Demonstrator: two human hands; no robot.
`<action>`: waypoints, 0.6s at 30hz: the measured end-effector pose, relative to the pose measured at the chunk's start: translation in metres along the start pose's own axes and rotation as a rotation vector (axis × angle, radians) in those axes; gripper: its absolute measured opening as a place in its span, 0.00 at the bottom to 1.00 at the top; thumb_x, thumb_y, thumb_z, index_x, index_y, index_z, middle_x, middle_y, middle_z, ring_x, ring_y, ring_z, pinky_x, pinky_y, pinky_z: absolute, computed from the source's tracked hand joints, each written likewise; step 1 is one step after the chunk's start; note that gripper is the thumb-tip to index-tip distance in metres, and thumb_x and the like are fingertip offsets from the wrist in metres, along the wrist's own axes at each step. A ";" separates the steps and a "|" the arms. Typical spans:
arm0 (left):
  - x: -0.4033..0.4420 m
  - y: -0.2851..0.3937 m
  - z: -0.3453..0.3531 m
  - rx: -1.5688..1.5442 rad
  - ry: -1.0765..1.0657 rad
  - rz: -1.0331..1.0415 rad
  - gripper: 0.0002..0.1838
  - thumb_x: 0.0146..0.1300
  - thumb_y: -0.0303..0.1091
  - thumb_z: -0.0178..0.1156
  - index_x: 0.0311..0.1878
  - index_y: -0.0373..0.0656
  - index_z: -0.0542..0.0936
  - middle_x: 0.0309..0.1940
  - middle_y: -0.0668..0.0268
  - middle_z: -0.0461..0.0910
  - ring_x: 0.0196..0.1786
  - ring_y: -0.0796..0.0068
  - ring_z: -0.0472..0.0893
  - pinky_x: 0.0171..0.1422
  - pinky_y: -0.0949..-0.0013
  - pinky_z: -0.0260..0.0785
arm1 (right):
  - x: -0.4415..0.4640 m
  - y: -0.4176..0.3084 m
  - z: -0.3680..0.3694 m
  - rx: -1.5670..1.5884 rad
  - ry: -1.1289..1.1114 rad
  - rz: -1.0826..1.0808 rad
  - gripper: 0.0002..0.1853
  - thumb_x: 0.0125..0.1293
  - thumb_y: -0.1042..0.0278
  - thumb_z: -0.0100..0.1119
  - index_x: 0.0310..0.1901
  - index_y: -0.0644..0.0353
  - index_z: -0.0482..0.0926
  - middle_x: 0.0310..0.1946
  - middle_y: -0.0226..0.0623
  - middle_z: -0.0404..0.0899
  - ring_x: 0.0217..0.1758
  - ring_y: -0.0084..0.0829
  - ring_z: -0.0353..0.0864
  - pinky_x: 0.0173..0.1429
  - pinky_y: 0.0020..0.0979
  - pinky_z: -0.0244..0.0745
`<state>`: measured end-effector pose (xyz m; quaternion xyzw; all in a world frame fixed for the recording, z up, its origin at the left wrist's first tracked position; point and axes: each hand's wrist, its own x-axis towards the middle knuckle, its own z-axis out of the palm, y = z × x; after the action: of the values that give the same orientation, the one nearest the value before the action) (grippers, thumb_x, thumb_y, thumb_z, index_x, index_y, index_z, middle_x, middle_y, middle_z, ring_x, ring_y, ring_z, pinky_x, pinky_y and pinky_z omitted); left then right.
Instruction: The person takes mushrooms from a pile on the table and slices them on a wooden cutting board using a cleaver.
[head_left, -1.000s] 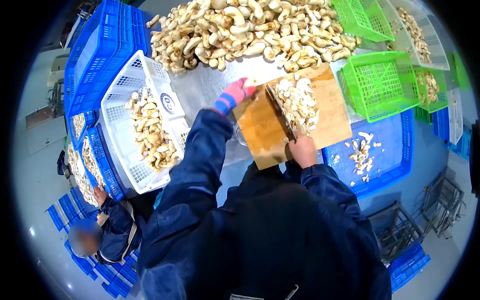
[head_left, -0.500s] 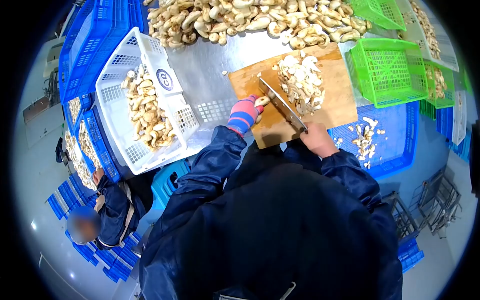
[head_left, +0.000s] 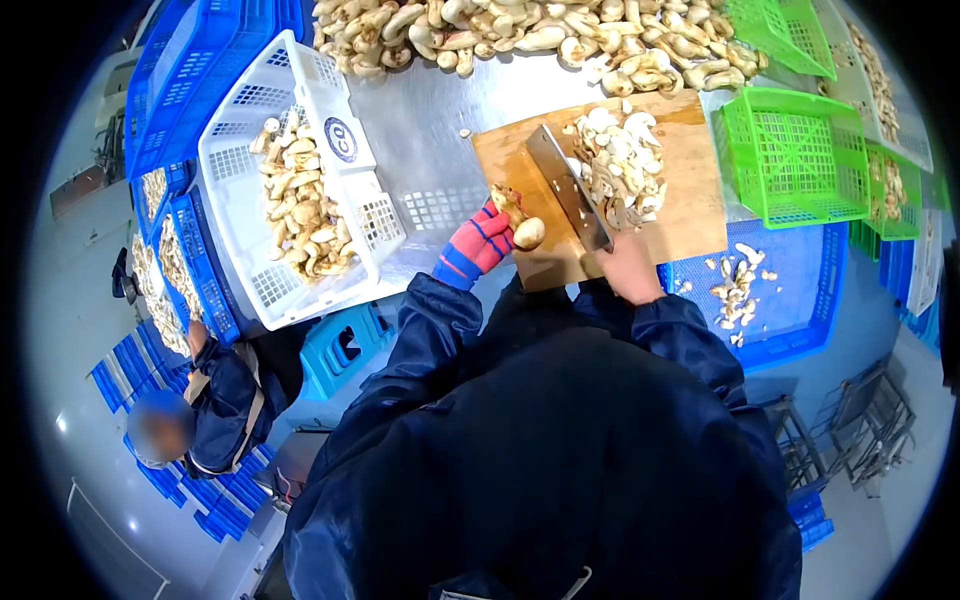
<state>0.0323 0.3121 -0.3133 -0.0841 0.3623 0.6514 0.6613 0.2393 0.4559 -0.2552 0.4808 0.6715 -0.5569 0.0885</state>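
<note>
My left hand (head_left: 478, 247), in a pink and blue striped glove, is closed round a whole mushroom (head_left: 528, 234) at the left edge of the wooden cutting board (head_left: 685, 140). The mushroom's round cap points toward me, its stem away. In my bare right hand (head_left: 632, 268) is the handle of a cleaver (head_left: 568, 190). The blade slants across the board between the held mushroom and a heap of sliced mushrooms (head_left: 622, 165), its broad face showing with small bits stuck on it.
Whole mushrooms (head_left: 540, 35) are piled at the back of the metal table (head_left: 420, 120). A white basket (head_left: 235, 165) of mushrooms stands left, green baskets (head_left: 795, 150) right. A blue crate (head_left: 800, 325) with mushroom pieces sits below right. Another person (head_left: 225, 415) works at far left.
My left hand has drawn back a little to the left, and the mushroom in it is now turned cap toward me. The cleaver has tilted, so its broad face shows. The whole view has shifted slightly.
</note>
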 end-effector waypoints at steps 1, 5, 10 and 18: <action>0.000 -0.002 0.002 0.006 -0.010 0.004 0.22 0.64 0.26 0.49 0.62 0.39 0.64 0.54 0.60 0.72 0.56 0.61 0.73 0.59 0.60 0.68 | -0.007 -0.004 0.000 -0.007 -0.002 -0.009 0.13 0.48 0.68 0.54 0.31 0.71 0.77 0.23 0.57 0.76 0.31 0.52 0.77 0.38 0.41 0.71; 0.003 -0.011 0.003 0.142 0.150 -0.060 0.20 0.64 0.28 0.52 0.60 0.41 0.67 0.48 0.64 0.76 0.51 0.65 0.77 0.53 0.63 0.74 | -0.014 0.000 0.007 -0.062 -0.028 -0.011 0.12 0.49 0.69 0.54 0.33 0.70 0.78 0.24 0.57 0.76 0.31 0.53 0.76 0.39 0.42 0.70; 0.012 -0.018 0.010 0.612 0.526 -0.010 0.20 0.59 0.32 0.60 0.54 0.40 0.69 0.44 0.63 0.77 0.41 0.73 0.79 0.39 0.73 0.75 | -0.017 0.001 0.018 -0.139 -0.008 -0.078 0.13 0.50 0.69 0.53 0.33 0.69 0.78 0.26 0.58 0.76 0.34 0.55 0.76 0.42 0.43 0.70; 0.019 -0.031 0.020 0.575 0.588 0.035 0.29 0.50 0.30 0.67 0.53 0.33 0.65 0.42 0.58 0.76 0.40 0.69 0.78 0.36 0.70 0.75 | -0.016 0.000 0.029 -0.201 -0.026 -0.149 0.14 0.50 0.68 0.52 0.35 0.69 0.77 0.28 0.59 0.76 0.35 0.55 0.76 0.44 0.46 0.70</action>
<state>0.0658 0.3347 -0.3213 -0.0723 0.7046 0.4830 0.5148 0.2357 0.4232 -0.2548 0.4109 0.7567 -0.4979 0.1032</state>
